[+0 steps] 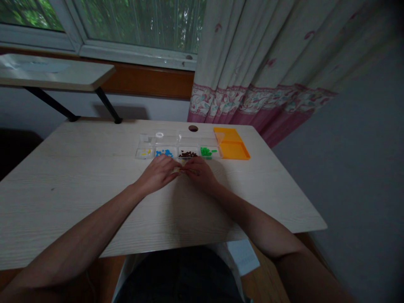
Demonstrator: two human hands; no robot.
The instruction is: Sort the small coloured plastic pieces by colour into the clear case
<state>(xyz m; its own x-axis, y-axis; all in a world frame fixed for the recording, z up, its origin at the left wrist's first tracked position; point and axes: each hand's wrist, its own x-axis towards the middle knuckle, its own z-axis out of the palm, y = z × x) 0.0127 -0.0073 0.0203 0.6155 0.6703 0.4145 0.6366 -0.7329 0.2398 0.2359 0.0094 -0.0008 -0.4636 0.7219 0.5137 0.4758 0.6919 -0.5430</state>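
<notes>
My left hand [160,171] and my right hand [201,173] meet low over the table, just in front of a clear compartment box [151,140]. The fingertips of both are pinched together around something small and pale that I cannot make out. The box lies with its transparent lid open towards the back. In its compartments, from left to right, are a few yellow pieces [145,152], blue pieces [164,152], dark brown pieces [188,154] and green pieces [206,151]. My fingers partly cover the front edge of the box.
An orange open case [235,150] lies right of the clear box. Behind it is a round hole [193,128] in the light wood table [132,223]. A raised shelf [63,71] on black legs stands at the back left. A curtain [252,75] hangs behind the table.
</notes>
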